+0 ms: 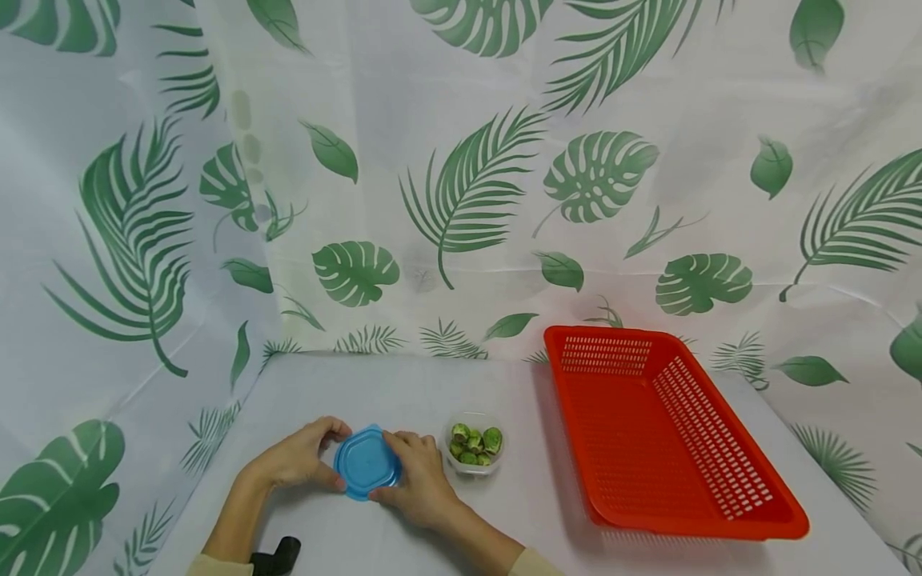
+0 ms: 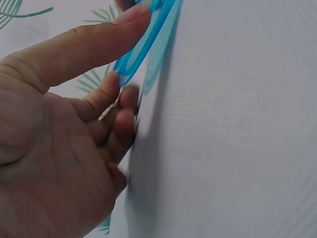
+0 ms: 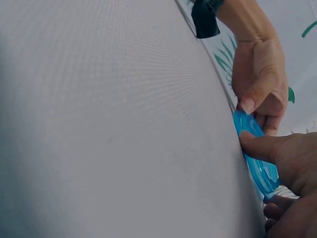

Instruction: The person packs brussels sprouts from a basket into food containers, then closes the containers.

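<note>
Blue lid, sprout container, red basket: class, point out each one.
blue lid [image 1: 366, 462], head view, top face.
sprout container [image 1: 475, 447], head view, the sprouts inside.
red basket [image 1: 709, 524], head view, near rim.

Bench [image 1: 403, 392]: pale grey, matt surface, leaf-print curtain at back and left edge.
Red basket [image 1: 720, 512]: on right part of bench, long side running from back toward front, perforated walls.
Clear cup [image 1: 475, 467]: near middle, just left of basket, apart from it; green sprouts [image 1: 475, 445] inside.
Blue lid [image 1: 366, 462]: left of cup, near front, flat on bench or almost; hard to tell.
</note>
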{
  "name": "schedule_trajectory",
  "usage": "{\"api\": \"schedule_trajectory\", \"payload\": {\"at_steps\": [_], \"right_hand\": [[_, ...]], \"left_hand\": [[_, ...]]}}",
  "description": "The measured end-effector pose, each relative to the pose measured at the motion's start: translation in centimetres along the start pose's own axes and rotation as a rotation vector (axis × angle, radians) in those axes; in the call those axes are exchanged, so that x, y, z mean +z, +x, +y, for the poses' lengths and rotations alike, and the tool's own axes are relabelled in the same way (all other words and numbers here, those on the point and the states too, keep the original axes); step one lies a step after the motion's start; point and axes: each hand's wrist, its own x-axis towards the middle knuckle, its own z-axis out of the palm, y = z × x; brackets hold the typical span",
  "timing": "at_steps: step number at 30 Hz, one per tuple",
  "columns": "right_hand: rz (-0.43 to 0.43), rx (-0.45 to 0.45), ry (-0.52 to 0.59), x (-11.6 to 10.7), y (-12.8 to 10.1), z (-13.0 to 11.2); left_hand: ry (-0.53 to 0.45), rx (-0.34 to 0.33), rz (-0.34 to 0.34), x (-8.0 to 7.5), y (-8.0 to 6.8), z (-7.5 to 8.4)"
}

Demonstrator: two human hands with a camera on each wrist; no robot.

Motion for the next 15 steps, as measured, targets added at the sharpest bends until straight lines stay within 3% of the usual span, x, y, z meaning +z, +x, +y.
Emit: {"api": "schedule_trajectory", "payload": {"at_steps": [6,15], "right_hand": [[0.043,-0.006,0.012,0.06,-0.04,0.26],[0.069,-0.009,0.094,-0.06,-0.25,-0.13]], "left_hand": [[-0.157,0.098,-0.110,-0.44,0.13,-0.22],[-0.170,0.136,-0.102,-0.85,-0.01,-0.28]]}}
